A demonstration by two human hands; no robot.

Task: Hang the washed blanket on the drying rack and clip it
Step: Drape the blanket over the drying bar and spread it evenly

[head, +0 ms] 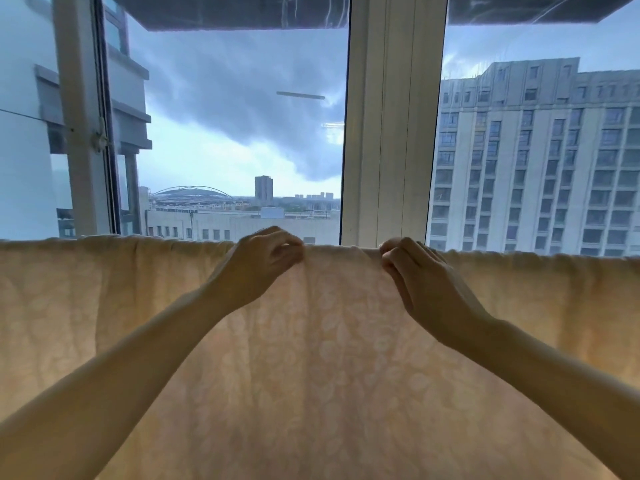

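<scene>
A pale cream blanket [329,341] with a faint floral pattern hangs across the whole width of the view, draped over a horizontal bar that the cloth hides. My left hand [266,261] pinches the blanket's top fold just left of centre. About a hand's width to the right, my right hand [415,271] pinches the same top fold. Between the two hands the cloth runs in long folds downward. No clip is in sight.
Right behind the blanket stands a large window with a thick white frame post [391,126] at centre right. An opened window sash [86,116] is at the left. Outside are tall buildings and a dark cloudy sky.
</scene>
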